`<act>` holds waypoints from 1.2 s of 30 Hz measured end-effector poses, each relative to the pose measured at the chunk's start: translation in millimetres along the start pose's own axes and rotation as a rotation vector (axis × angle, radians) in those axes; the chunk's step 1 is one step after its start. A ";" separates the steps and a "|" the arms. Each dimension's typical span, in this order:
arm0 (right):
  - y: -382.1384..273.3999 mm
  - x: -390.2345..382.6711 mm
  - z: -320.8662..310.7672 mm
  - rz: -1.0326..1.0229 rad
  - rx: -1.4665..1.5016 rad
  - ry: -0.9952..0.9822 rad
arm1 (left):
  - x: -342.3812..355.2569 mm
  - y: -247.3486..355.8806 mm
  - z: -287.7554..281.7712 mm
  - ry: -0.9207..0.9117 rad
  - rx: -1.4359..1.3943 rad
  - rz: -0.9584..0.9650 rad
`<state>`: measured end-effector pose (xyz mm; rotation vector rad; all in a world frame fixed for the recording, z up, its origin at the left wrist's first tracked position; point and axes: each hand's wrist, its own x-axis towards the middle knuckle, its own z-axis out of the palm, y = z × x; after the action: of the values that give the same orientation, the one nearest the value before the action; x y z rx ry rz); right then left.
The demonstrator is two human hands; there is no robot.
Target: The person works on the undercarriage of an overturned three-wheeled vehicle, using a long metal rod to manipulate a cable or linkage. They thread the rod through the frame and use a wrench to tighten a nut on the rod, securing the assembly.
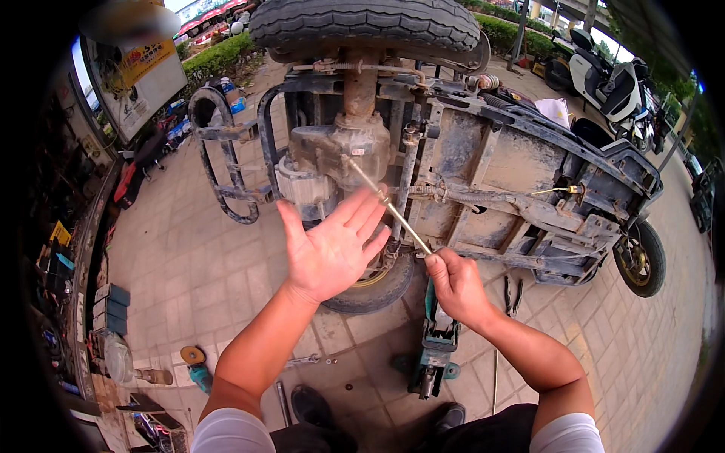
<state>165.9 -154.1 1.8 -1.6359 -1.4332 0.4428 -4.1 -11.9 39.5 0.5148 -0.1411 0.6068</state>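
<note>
My left hand point(332, 245) is open, palm up and fingers spread, just beside a long thin metal rod point(408, 230); whether its fingertips touch the rod I cannot tell. My right hand point(453, 283) is closed round the lower end of the rod, which slants up to the gear housing point(317, 147) on the underside of a tipped-over three-wheeled vehicle point(483, 162). The rod's far part is slightly blurred. A green floor jack point(434, 355) stands below my right hand, near the lower tyre point(351, 302).
Pliers point(513, 296), a wrench point(302, 360) and an angle grinder point(198, 374) lie on the paving. At left stand a cluttered stall point(102, 317) and a signboard point(155, 90); at upper right, parked scooters point(612, 94). My feet point(310, 404) are at the bottom.
</note>
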 end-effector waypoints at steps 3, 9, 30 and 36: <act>-0.1 -0.9 1.1 -0.140 0.015 -0.246 | 0.5 -1.7 0.0 -0.006 -0.001 -0.005; -0.6 1.5 -1.0 -0.038 0.011 0.030 | 1.7 -2.4 -1.3 -0.010 0.015 -0.002; 7.7 4.2 -1.0 0.001 0.003 0.001 | 5.1 4.9 -8.0 -0.043 0.127 -0.006; 9.7 3.8 -0.4 -0.132 0.009 -0.104 | 3.9 3.6 -13.7 -0.009 -0.028 -0.003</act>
<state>173.0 -150.1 -4.7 -1.5193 -1.6034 0.4631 -3.2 -0.5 30.3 0.4909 -0.1576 0.5993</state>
